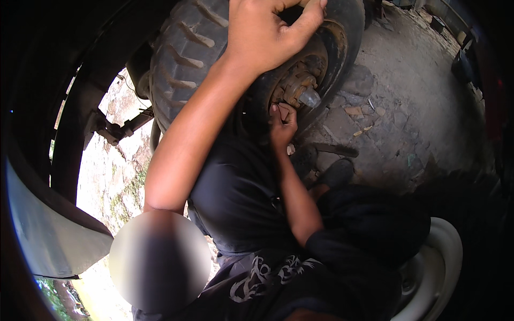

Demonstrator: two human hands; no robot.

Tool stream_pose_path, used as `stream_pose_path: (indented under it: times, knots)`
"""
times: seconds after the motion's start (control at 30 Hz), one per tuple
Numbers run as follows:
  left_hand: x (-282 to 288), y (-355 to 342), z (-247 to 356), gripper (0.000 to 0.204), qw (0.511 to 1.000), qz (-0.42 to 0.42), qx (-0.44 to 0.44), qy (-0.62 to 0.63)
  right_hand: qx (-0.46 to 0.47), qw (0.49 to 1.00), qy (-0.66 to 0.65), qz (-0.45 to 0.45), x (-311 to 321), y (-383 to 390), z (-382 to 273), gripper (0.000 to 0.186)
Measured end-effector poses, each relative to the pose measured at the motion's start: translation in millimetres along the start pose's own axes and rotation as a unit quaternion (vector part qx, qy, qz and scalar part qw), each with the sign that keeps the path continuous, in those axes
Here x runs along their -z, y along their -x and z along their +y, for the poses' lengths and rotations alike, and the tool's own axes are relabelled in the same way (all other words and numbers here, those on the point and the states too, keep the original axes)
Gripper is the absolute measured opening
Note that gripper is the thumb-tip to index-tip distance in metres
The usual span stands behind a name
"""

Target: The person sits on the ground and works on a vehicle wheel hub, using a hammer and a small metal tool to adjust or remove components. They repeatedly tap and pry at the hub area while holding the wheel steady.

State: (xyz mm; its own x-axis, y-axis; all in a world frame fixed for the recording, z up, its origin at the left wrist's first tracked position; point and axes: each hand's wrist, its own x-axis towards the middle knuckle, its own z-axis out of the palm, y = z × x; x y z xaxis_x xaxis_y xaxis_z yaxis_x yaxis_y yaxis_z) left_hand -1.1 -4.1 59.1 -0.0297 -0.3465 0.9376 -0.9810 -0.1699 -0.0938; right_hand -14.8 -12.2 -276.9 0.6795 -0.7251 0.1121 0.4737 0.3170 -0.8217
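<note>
A large black tractor-type tyre (184, 59) with deep tread lugs stands upright at the top middle, on a rusty wheel rim (336, 40). At its centre a rusty hub (300, 80) ends in a pale grey, rounded cap (310, 98). My left hand (273, 32) reaches across in front of the tyre; its thumb is bent, and most fingers are cut off by the upper edge. Low on the wheel, beside the hub, my right hand (284, 127) has its fingers curled with the thumb up. A small reddish-brown patch shows between them; I cannot make out what it is.
Dusty ground (412, 101) with stone bits and debris lies at the right. A dark flat bar (334, 150) lies near my foot (337, 172). A white round rim (447, 257) is at the lower right. Dark metal framework (115, 131) and a grey panel (53, 224) stand left.
</note>
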Motion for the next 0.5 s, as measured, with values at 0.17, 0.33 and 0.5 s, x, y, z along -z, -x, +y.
stream_pose_path:
  times: [0.17,0.33,0.5]
  knots:
    - [2,0,1,0.019,1.0,-0.012,0.0,0.005,0.002,1.0,0.016,-0.005,1,-9,6,0.024]
    - [6,4,-31,0.019,0.986,-0.055,-0.091,-0.128,-0.104,0.994,0.025,-0.006,1,-12,3,0.03]
    - [3,-2,1,0.019,0.999,-0.039,0.005,-0.029,-0.171,0.985,-0.01,0.034,-4,-9,-6,0.032]
